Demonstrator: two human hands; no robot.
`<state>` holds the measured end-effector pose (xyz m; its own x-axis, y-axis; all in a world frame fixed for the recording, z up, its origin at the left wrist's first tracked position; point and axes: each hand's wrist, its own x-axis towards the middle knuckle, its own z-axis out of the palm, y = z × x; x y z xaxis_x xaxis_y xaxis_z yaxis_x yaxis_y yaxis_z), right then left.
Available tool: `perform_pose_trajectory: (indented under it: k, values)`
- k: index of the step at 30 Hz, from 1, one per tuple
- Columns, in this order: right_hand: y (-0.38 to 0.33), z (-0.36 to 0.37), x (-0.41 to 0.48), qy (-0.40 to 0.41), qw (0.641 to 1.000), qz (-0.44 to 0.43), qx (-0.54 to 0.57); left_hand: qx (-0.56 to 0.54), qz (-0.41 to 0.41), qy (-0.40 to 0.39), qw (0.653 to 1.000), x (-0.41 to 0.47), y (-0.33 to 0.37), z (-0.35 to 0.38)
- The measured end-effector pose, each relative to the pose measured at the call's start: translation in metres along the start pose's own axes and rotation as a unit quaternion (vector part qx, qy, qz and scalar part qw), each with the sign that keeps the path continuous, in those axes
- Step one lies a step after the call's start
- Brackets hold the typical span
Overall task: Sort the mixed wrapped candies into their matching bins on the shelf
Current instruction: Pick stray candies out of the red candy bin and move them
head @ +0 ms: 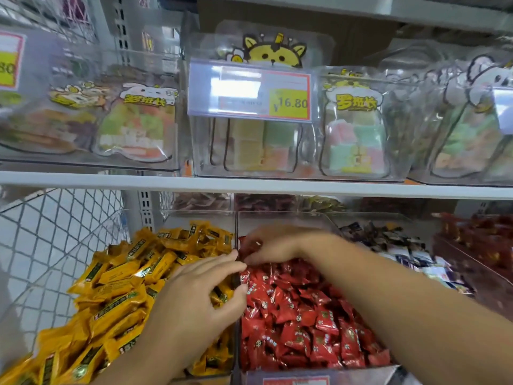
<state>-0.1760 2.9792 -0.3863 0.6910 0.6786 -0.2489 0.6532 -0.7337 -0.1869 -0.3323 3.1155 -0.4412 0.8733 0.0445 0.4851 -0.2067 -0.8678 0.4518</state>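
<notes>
Left hand (200,293): fingers spread over yellow candies (116,287), tips touching red candies (299,315). Right hand (273,245): blurred, fingers curled round red candies at pile's far end.

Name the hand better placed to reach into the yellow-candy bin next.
Left, probably: the left hand lies over the yellow candies, while the right hand grips red candies across the divider.

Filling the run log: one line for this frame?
left hand | over yellow-red divider, grip unclear | right hand | pinching red candy, rear of red candy bin
</notes>
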Motion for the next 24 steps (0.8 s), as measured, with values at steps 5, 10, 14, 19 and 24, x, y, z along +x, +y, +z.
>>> perform_pose_trajectory:
  k: [5, 10, 14, 19, 24]
  values:
    - [0.026, 0.028, 0.030, -0.056, 0.994, 0.051, -0.072, 0.015, 0.003, 0.011, 1.000, 0.003, -0.003, 0.002]
    - [0.076, -0.011, -0.016, -0.080, 0.978, 0.054, -0.184, 0.031, 0.008, -0.005, 0.999, 0.003, -0.001, 0.001]
    - [0.046, -0.025, -0.034, -0.086, 0.992, 0.020, -0.095, 0.025, 0.017, -0.017, 0.999, 0.004, 0.002, 0.002]
    - [-0.008, 0.024, -0.005, -0.153, 0.979, -0.043, -0.126, 0.008, 0.018, -0.005, 1.000, 0.003, 0.001, 0.001]
    - [0.031, 0.028, 0.003, -0.150, 0.970, 0.041, -0.186, 0.025, 0.025, -0.006, 0.999, 0.001, 0.000, 0.000]
